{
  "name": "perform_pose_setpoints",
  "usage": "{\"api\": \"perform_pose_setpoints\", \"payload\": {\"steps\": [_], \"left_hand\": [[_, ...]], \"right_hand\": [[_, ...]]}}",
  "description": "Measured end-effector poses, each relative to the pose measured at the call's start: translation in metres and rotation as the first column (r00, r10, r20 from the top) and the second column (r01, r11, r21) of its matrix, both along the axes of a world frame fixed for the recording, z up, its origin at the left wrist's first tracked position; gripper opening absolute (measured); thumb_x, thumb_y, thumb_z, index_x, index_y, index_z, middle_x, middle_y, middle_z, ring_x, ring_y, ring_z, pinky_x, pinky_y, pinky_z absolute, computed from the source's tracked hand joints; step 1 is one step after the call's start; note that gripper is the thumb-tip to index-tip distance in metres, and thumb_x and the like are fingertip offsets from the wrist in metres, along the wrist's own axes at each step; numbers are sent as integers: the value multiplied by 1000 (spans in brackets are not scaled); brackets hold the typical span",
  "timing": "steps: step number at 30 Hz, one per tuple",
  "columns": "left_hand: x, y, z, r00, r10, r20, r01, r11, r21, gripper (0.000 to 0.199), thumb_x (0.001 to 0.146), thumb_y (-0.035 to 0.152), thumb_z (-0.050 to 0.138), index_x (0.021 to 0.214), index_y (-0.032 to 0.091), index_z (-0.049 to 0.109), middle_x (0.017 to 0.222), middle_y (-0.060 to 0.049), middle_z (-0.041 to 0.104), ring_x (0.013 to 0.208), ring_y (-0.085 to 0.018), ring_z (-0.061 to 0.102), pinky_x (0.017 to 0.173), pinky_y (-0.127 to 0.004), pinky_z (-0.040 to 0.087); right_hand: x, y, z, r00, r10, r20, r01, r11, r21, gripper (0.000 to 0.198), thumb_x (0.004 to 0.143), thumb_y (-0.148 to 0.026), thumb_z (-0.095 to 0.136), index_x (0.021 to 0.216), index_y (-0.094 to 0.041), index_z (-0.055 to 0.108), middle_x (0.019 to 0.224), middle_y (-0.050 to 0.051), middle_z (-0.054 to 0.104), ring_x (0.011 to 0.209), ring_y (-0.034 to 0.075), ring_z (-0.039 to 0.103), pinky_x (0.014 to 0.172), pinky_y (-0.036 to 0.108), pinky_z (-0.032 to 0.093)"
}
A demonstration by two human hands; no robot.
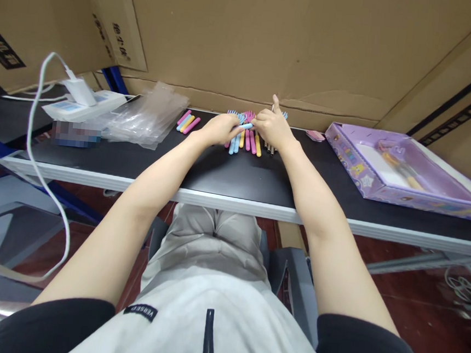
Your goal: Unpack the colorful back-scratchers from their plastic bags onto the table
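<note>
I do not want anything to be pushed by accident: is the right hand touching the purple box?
Apart. The head view shows a gap of black tabletop between the right hand and the purple box.

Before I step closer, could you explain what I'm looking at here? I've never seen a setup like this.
There is no machine at work here, just a person's two bare hands. The single picture comes from a camera worn on the head, looking forward and down, so you see the arms from above.

The left hand seems to pinch a blue stick, and the right hand is at its other end. Below them lies a row of coloured handles, with pronged tops behind.

On the black table, to the left, are four short sticks, clear bags and a power strip. To the right is a purple box.
</note>
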State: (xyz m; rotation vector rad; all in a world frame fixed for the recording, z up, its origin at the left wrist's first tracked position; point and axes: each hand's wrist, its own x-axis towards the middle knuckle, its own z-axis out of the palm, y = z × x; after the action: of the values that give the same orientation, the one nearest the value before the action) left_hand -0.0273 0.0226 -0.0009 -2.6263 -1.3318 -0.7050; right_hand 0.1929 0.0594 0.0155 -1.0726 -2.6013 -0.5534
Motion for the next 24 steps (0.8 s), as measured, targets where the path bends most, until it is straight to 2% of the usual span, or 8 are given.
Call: {"api": "perform_pose_setpoints", "payload": {"steps": [8, 12, 15, 17, 19, 22, 24], "left_hand": [[-1, 4, 10, 996, 3, 90, -4, 1000, 12, 40, 105, 45, 49, 87, 16, 70, 91, -12, 69, 91, -25, 63, 86, -37, 48], [1, 3, 12, 994, 21, 106, -20, 1000, -3, 39, 105, 45, 51, 87, 16, 70, 91, -12, 68, 92, -25, 62, 87, -37, 48], [-9, -1, 15, 991, 41, 125, -39, 999, -12, 36, 103, 43, 52, 91, 16, 71, 92, -11, 69, 94, -25, 62, 89, -37, 49], [-25, -5, 18, 984, 117, 134, -113, 993, -35, 35, 102, 42, 51, 93, 15, 72, 95, -12, 70, 96, -25, 63, 91, -37, 49], [-45, -7, 21, 956, 258, 142, -249, 965, -75, 37, 102, 42, 49, 95, 14, 73, 98, -13, 71, 98, -26, 64, 93, -38, 49], [-66, -9, 23, 873, 471, 126, -449, 877, -169, 42, 103, 43, 44, 102, 14, 74, 101, -16, 73, 103, -30, 65, 96, -41, 50], [-68, -10, 21, 834, 544, 89, -516, 827, -221, 45, 103, 45, 43, 109, 13, 75, 109, -19, 74, 111, -34, 66, 101, -44, 50]], "right_hand": [[5, -6, 10, 1000, -21, 15, 19, 994, 110, 44, 113, -27, 32, 107, -21, 75, 107, 10, 76, 126, 29, 65, 133, 73, 11], [5, -7, 13, 999, -48, 6, 47, 993, 107, 43, 113, -29, 33, 112, -26, 77, 109, 8, 76, 129, 30, 63, 132, 74, 13], [25, -4, 14, 993, -118, -14, 119, 988, 98, 41, 111, -27, 38, 112, -25, 78, 108, 9, 76, 128, 29, 62, 133, 71, 16], [51, 0, 11, 976, -212, -59, 217, 970, 109, 41, 111, -27, 40, 108, -19, 80, 104, 12, 75, 124, 30, 63, 132, 69, 19], [82, 6, 7, 930, -325, -169, 347, 930, 120, 45, 111, -28, 38, 103, -14, 80, 99, 17, 74, 117, 30, 63, 126, 69, 29], [110, 12, 2, 839, -411, -357, 478, 870, 121, 51, 112, -31, 33, 106, -13, 80, 99, 20, 72, 109, 31, 64, 113, 68, 43], [108, 12, 3, 814, -453, -363, 518, 849, 103, 50, 112, -29, 31, 111, -13, 79, 101, 20, 73, 109, 32, 66, 113, 70, 42]]}}
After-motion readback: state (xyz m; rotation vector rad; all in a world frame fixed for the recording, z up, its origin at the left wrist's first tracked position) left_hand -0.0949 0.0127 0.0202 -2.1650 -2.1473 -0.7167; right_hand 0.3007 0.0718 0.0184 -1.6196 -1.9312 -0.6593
